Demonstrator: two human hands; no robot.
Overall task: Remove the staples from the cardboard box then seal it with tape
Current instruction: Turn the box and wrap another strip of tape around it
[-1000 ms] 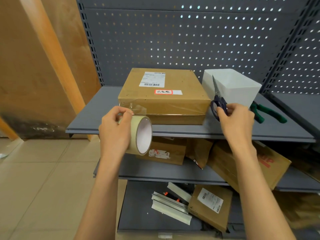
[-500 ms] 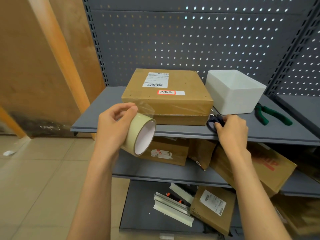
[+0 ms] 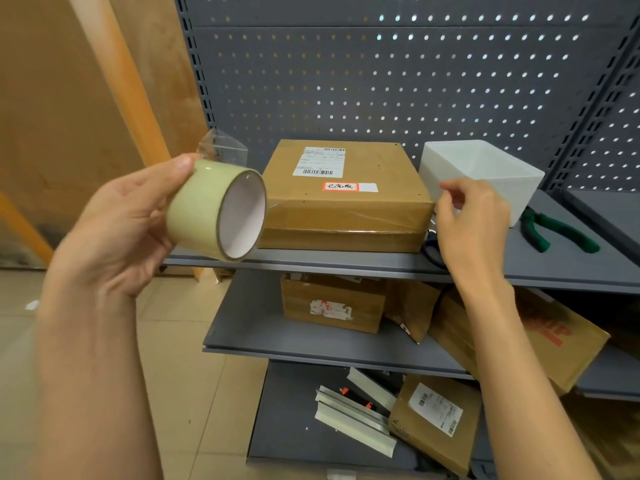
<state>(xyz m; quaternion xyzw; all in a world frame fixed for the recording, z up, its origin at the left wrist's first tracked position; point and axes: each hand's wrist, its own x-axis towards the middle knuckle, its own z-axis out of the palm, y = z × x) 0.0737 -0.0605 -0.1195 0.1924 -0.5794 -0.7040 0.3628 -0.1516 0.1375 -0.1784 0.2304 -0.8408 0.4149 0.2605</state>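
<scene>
Left hand (image 3: 117, 223) fingers grip glossy tape roll (image 3: 216, 209); right hand (image 3: 471, 223) seemingly loose, empty.

A single wide-angle view comes from the person's head, looking forward and down at a grey shelf unit from close in front. The front edge of the top shelf (image 3: 346, 263) crosses the middle of the frame, the perforated back panel (image 3: 381, 81) fills the upper part, and the lower shelves and tiled floor (image 3: 194, 393) sit below. Both forearms enter from the bottom edge.
</scene>
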